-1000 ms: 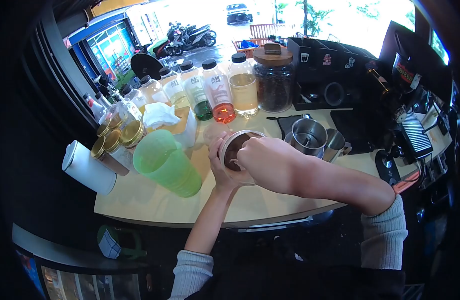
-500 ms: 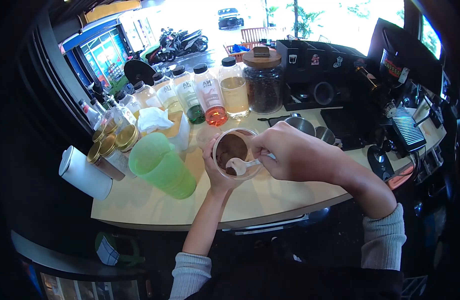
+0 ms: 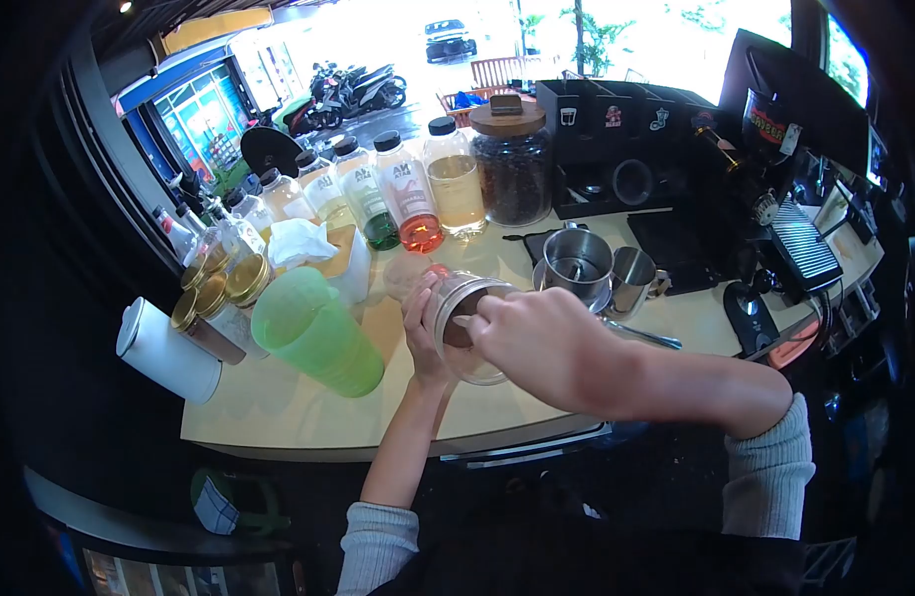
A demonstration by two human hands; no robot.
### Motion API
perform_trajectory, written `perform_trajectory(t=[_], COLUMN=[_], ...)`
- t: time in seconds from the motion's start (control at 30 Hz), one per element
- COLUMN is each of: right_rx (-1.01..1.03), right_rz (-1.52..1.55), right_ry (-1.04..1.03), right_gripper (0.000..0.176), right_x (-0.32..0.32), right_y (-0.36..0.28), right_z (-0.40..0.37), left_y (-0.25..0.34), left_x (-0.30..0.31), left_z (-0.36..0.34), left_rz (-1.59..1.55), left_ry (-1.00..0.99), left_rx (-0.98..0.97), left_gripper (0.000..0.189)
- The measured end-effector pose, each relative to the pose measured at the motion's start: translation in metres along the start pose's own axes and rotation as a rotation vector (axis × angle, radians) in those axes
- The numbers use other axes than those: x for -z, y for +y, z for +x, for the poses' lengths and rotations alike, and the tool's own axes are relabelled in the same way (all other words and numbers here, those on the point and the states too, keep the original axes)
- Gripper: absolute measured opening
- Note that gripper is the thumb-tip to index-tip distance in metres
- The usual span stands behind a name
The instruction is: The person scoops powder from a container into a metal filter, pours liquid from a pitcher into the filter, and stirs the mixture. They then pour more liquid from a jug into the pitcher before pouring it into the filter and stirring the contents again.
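My left hand [image 3: 424,328] is wrapped round the side of a clear jar [image 3: 477,370] and tilts its mouth toward the right. Brown powder [image 3: 456,331] shows inside. Over the jar's mouth, my right hand [image 3: 537,343] is closed on a white spoon [image 3: 461,321]; its bowl is down in the jar and mostly hidden. To the left of the jar stands a green plastic pitcher [image 3: 318,333]. Right of the jar, past my right hand, are a steel cup [image 3: 577,263] and a smaller steel pitcher [image 3: 632,281].
Several syrup bottles [image 3: 414,199] and a wood-lidded jar of dark beans [image 3: 512,164] line the counter's back. Gold-lidded jars [image 3: 211,298], a white canister [image 3: 169,348] and a tissue box [image 3: 348,263] stand left. A coffee grinder [image 3: 765,139] is at right. The counter's front edge [image 3: 299,452] is near me.
The spoon has gone deeper into the jar, and my right hand has moved left and down with it. The jar is tilted further to the right. More of the steel cups shows.
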State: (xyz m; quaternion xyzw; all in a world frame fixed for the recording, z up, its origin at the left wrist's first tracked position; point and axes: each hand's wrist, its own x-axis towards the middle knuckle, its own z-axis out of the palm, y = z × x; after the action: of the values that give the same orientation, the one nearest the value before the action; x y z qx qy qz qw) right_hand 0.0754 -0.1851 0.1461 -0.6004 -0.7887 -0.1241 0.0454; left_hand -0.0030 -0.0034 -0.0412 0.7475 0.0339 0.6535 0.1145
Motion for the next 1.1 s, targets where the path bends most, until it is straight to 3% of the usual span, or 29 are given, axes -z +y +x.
perform_trajectory(t=[0.17, 0.27, 0.43, 0.53, 0.67, 0.7, 0.9, 0.97, 1.03, 1.1], right_rx=[-0.021, 0.005, 0.013, -0.014, -0.049, -0.040, -0.131, -0.317, -0.354, -0.523], right_rz=[-0.042, -0.015, 0.069, 0.171, 0.547, 0.680, 0.908, 1.229, 1.290, 1.457], right_ry=[-0.147, -0.174, -0.175, -0.143, 0.006, 0.070, 0.141, 0.133, 0.137, 0.057], right_gripper=[0.012, 0.013, 0.013, 0.011, 0.012, 0.012, 0.015, 0.013, 0.014, 0.016], right_x=[-0.006, -0.011, -0.014, -0.012, -0.011, -0.011, -0.023, -0.022, -0.027, -0.029], right_y=[-0.004, -0.001, 0.011, 0.021, 0.040, 0.045, 0.069, 0.071, 0.076, 0.082], right_z=[0.010, 0.013, 0.013, 0.009, 0.003, 0.002, -0.002, -0.003, -0.003, -0.005], left_y=[-0.010, -0.010, 0.010, 0.019, 0.016, 0.018, 0.012, 0.013, 0.014, 0.015], left_x=[-0.004, -0.004, 0.003, 0.006, 0.003, 0.004, 0.001, 0.002, 0.006, 0.008], left_z=[-0.011, -0.013, 0.009, 0.014, 0.011, 0.014, 0.011, 0.012, 0.014, 0.015], left_rz=[-0.029, -0.120, 0.172, 0.127, 0.026, 0.131, 0.217, 0.224, 0.248, 0.242], left_ry=[0.017, 0.010, -0.015, -0.055, -0.030, -0.056, -0.046, -0.051, -0.096, -0.103], left_rx=[0.007, 0.069, -0.097, -0.049, 0.055, 0.048, 0.141, 0.160, 0.173, 0.181], left_gripper=[0.078, 0.083, 0.096, 0.102, 0.106, 0.107, 0.103, 0.105, 0.106, 0.106])
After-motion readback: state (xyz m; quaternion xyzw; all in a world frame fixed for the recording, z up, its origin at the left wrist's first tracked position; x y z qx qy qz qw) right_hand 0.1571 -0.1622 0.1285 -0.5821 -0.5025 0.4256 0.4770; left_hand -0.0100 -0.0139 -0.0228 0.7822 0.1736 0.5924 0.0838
